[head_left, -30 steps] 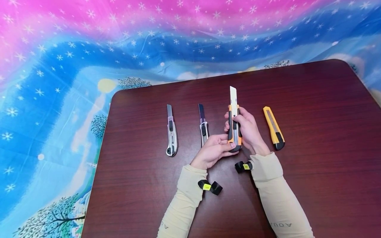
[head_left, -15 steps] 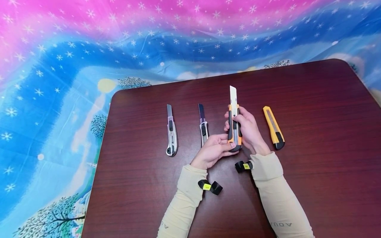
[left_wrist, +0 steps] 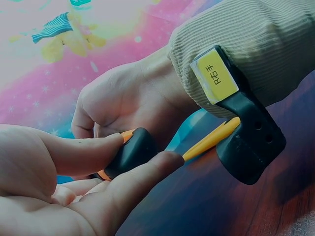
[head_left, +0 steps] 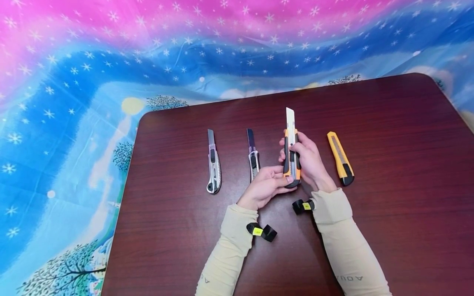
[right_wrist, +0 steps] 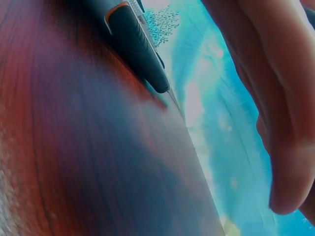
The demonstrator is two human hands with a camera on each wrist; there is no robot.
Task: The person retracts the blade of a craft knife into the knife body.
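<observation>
An orange-and-black utility knife (head_left: 291, 167) is held upright in the head view, its wide pale blade pointing away from the person. My right hand (head_left: 312, 162) grips the handle, the thumb lying over its face near the slider. At the butt end, my left hand (head_left: 263, 187) pinches the knife between thumb and fingers. In the left wrist view, the black end cap (left_wrist: 133, 155) sits between that thumb and finger. A silver utility knife (head_left: 253, 162) with a dark blade lies just left, its lower end hidden behind the left hand.
Another silver utility knife (head_left: 213, 168), blade extended, lies farther left on the dark red wooden table (head_left: 170, 230). To the right rests a yellow utility knife (head_left: 340, 158) with no blade showing. A snowflake-patterned cloth (head_left: 222, 53) hangs behind the table.
</observation>
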